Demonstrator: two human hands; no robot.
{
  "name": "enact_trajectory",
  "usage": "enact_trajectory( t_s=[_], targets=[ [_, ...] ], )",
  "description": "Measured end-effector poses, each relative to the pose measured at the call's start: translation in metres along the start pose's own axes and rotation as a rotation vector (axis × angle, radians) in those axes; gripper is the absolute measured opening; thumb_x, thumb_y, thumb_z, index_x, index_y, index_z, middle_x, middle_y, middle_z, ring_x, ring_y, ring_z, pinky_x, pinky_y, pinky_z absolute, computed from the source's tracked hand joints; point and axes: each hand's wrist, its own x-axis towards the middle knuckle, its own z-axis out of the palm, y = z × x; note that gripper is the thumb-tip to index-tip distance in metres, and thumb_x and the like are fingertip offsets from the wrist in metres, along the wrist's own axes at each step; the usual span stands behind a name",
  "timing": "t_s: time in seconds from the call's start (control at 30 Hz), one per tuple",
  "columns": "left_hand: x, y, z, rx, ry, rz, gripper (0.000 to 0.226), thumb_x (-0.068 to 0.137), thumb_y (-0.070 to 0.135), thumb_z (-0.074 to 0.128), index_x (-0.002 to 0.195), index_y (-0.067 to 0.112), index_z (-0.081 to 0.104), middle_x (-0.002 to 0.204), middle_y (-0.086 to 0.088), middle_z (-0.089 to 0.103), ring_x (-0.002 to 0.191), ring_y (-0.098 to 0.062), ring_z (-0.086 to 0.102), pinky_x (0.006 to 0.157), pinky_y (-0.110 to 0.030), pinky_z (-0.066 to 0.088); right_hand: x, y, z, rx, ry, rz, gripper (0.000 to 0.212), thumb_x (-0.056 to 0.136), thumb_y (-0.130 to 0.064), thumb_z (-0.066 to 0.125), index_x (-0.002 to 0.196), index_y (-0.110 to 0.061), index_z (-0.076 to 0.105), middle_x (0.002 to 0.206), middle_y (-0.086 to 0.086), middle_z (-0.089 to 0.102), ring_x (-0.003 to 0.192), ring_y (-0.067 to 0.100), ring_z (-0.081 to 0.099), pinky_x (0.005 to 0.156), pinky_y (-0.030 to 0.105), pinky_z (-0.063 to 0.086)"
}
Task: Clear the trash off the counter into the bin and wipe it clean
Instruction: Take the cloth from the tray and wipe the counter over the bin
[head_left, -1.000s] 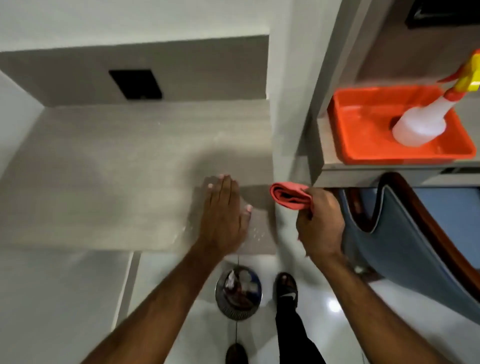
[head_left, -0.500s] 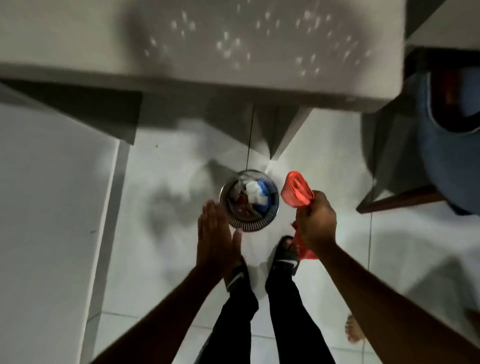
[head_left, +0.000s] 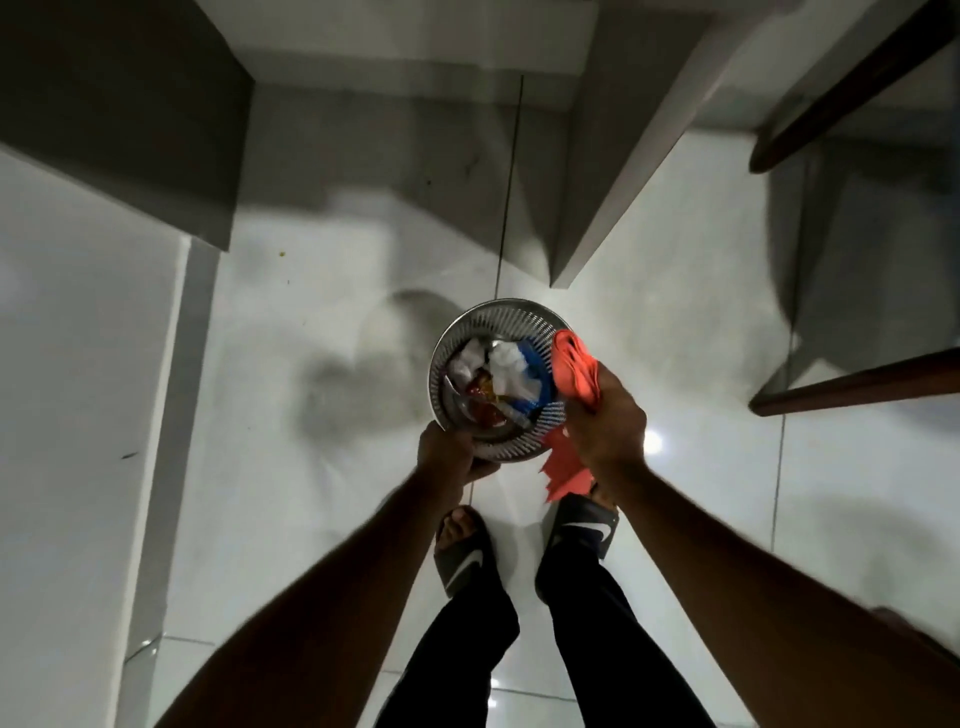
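The counter is out of frame; only its underside panels show at the top. At centre frame, the round bin (head_left: 496, 382) opens toward the camera, with wrappers (head_left: 501, 379) jumbled inside. The left hand (head_left: 449, 457) grips its lower rim, fingers hidden. The right hand (head_left: 605, 428) clenches a red cloth (head_left: 574, 364) running upper-left to lower-right across the bin's right edge.

Left hand (head_left: 447, 457) grips the bin (head_left: 470, 327) rim; right hand (head_left: 605, 428) clutches cloth (head_left: 574, 369).
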Motion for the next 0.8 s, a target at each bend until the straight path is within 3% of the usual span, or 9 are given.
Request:
enact_trajectory(
  t_s=[0.1, 0.17, 0.23, 0.37, 0.5, 0.57, 0.63, 0.73, 0.8],
  targets=[
    [-0.066, 0.025, -0.006, 0.048, 0.034, 0.008, 0.027, 0.099, 0.021, 0.052, 0.119, 0.004, 0.06, 0.108, -0.022, 0.072, 0.085, -0.041, 0.075, 0.074, -0.055, 0.064, -0.023, -0.032, -0.038, 0.095, 0.059, 0.045, 0.037, 0.088, -0.028, 0.054, 0.121, -0.014, 0.063, 0.103, 0.007, 0.072, 0.083, 0.015, 0.057, 0.067, 0.009, 0.037],
    [-0.125, 0.043, -0.019, 0.038, 0.024, 0.019, 0.028, 0.099, 0.02, 0.052, 0.113, -0.001, 0.062, 0.1, -0.026, 0.074, 0.085, -0.048, 0.074, 0.08, -0.063, 0.06, -0.047, -0.064, -0.074, 0.25, 0.07, 0.13, 0.028, 0.092, -0.023, 0.056, 0.118, -0.013, 0.059, 0.102, 0.014, 0.072, 0.086, 0.027, 0.066, 0.077, 0.028, 0.05],
    [-0.182, 0.058, -0.036, -0.032, -0.001, 0.025, 0.03, 0.097, 0.01, 0.05, 0.118, -0.01, 0.058, 0.106, -0.034, 0.071, 0.092, -0.049, 0.072, 0.074, -0.059, 0.063, -0.075, -0.096, -0.114, 0.39, 0.037, 0.188, 0.02, 0.095, -0.013, 0.058, 0.115, -0.015, 0.056, 0.105, 0.014, 0.07, 0.095, 0.034, 0.068, 0.084, 0.04, 0.055],
    [-0.309, 0.1, -0.062, -0.087, -0.072, 0.061, 0.034, 0.095, 0.002, 0.048, 0.127, -0.004, 0.056, 0.118, -0.031, 0.067, 0.1, -0.047, 0.07, 0.059, -0.041, 0.064, -0.146, -0.175, -0.214, 0.642, -0.059, 0.196, 0.025, 0.094, 0.0, 0.057, 0.107, -0.02, 0.066, 0.103, 0.01, 0.076, 0.093, 0.028, 0.073, 0.08, 0.039, 0.057],
    [-0.379, 0.137, -0.063, -0.065, -0.044, 0.077, 0.032, 0.097, 0.002, 0.043, 0.124, 0.0, 0.059, 0.111, -0.026, 0.071, 0.085, -0.038, 0.072, 0.062, -0.047, 0.066, -0.185, -0.235, -0.277, 0.731, -0.027, 0.101, 0.037, 0.089, 0.012, 0.056, 0.109, -0.017, 0.066, 0.097, 0.006, 0.078, 0.083, 0.022, 0.075, 0.065, 0.027, 0.06],
    [-0.399, 0.149, -0.061, -0.083, -0.053, 0.09, 0.036, 0.095, -0.005, 0.037, 0.124, -0.002, 0.058, 0.111, -0.03, 0.069, 0.08, -0.038, 0.07, 0.053, -0.042, 0.064, -0.193, -0.262, -0.303, 0.748, -0.018, 0.049, 0.038, 0.089, 0.015, 0.054, 0.111, -0.014, 0.065, 0.096, 0.007, 0.078, 0.082, 0.024, 0.074, 0.066, 0.029, 0.06],
    [-0.409, 0.155, -0.06, -0.101, -0.051, 0.093, 0.036, 0.094, -0.006, 0.036, 0.124, -0.005, 0.057, 0.106, -0.03, 0.069, 0.079, -0.039, 0.068, 0.055, -0.044, 0.062, -0.19, -0.291, -0.331, 0.751, -0.008, -0.003, 0.037, 0.089, 0.014, 0.054, 0.11, -0.013, 0.066, 0.093, 0.008, 0.078, 0.079, 0.024, 0.074, 0.068, 0.034, 0.059],
    [-0.408, 0.157, -0.056, -0.112, -0.027, 0.093, 0.027, 0.099, 0.003, 0.042, 0.118, -0.005, 0.059, 0.091, -0.026, 0.07, 0.074, -0.038, 0.069, 0.055, -0.045, 0.061, -0.164, -0.331, -0.368, 0.662, 0.078, -0.099, 0.035, 0.088, 0.012, 0.052, 0.1, -0.017, 0.069, 0.082, 0.007, 0.075, 0.068, 0.022, 0.068, 0.063, 0.034, 0.056],
    [-0.406, 0.157, -0.051, -0.129, 0.003, 0.074, 0.024, 0.098, 0.013, 0.054, 0.114, -0.004, 0.062, 0.096, -0.029, 0.071, 0.077, -0.041, 0.07, 0.052, -0.046, 0.061, -0.132, -0.358, -0.388, 0.549, 0.142, -0.169, 0.036, 0.086, 0.006, 0.051, 0.093, -0.025, 0.068, 0.075, 0.005, 0.071, 0.061, 0.02, 0.066, 0.053, 0.034, 0.055]
  ],
)
